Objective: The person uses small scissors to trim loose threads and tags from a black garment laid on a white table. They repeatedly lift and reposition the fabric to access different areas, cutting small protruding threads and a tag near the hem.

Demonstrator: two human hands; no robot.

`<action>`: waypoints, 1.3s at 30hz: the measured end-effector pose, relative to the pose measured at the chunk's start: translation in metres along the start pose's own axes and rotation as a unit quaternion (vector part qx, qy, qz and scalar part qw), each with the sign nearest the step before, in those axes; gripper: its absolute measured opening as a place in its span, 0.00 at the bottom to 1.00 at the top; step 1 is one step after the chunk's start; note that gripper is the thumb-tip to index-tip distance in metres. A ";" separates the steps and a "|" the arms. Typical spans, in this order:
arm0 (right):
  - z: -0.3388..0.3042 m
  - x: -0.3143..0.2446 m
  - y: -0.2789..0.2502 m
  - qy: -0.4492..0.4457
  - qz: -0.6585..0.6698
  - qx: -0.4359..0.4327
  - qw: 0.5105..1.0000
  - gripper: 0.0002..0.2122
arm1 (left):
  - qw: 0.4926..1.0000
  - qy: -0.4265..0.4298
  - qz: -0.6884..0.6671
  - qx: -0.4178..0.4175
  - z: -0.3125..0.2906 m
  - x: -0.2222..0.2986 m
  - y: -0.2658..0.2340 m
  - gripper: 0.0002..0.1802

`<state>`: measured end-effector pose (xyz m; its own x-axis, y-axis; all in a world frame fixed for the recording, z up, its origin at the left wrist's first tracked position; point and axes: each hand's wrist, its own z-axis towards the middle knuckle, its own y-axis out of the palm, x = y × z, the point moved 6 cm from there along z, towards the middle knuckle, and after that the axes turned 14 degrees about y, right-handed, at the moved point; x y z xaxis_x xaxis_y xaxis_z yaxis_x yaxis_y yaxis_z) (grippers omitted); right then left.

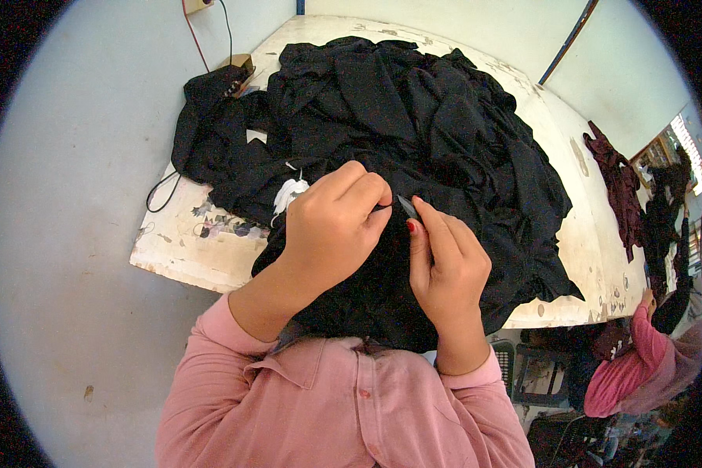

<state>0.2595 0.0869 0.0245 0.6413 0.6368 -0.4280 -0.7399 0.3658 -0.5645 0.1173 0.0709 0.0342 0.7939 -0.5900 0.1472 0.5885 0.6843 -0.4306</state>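
A: Start nearest the cam, bottom of frame?

B: Pink shirt (pixel 343 413), collar and buttons, both forearms coming up from it. Left hand (pixel 331 234) at frame centre, fingers curled into a loose fist, knuckles up, pressed down on black fabric (pixel 413 132). It seems to pinch a fold of the cloth between thumb and forefinger, but the grip itself is hidden under the hand, so can't be sure.

A: And the right?

B: Right hand (pixel 444 269) just beside it, centre-right. Thumb w/ red nail and forefinger pinched on a small dark tool (pixel 407 206), thin and pointed, tip aimed at the gap between the two hands. Prob. a thread snipper, too small to tell. Hands nearly touching.

A: Where's the cloth?

B: Big crumpled heap, covers most of the white worn table (pixel 171 249), from the near edge by the hands up to top centre. Near end hangs over the edge toward the shirt. White tag or thread bunch (pixel 291 193) pokes out just left of the left hand.

A: Farther out?

B: Upper left: small cardboard box (pixel 240 62) at the heap's edge, thin cables (pixel 197 31) running up the wall. Right side: dark red garment (pixel 618 183) draped over the table's far-right edge. Lower right corner: another person in pink (pixel 639 366), seated, well apart.
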 end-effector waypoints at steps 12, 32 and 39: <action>0.019 0.046 0.017 0.214 0.356 -0.146 0.898 0.19 | 0.983 -0.089 -0.161 -0.007 -0.003 -0.011 0.002 0.09; 0.018 0.059 0.027 0.207 0.427 -0.270 0.838 0.11 | 0.948 -0.188 -0.240 0.087 -0.009 -0.071 -0.040 0.06; 0.019 0.068 0.021 0.231 0.435 -0.263 0.830 0.11 | 0.905 -0.162 -0.362 -0.153 -0.006 -0.055 -0.023 0.15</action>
<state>0.2835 0.1509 -0.0031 0.0107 0.1312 -0.9913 -0.8508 -0.5197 -0.0780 0.0591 0.0851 0.0308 0.2496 -0.6465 0.7209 0.9419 -0.0108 -0.3358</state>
